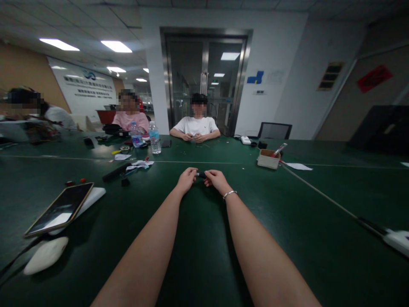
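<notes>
My left hand (186, 181) and my right hand (218, 181) meet over the middle of the green table (204, 238). Between them is a small black stick-like object (201, 175) with a paler end at the left; its exact kind is too small to make out. The left fingers pinch the pale end. On the other side, the right fingers close round the dark end and hide part of it. A silver bracelet (230, 194) circles my right wrist.
At left lie a phone (60, 209), a white computer mouse (46, 256) and a black case (115, 172). Water bottles (155, 138) stand farther back. A small box (268, 159) and a power strip (398, 242) are at right. A person (195, 125) sits opposite; others sit at left.
</notes>
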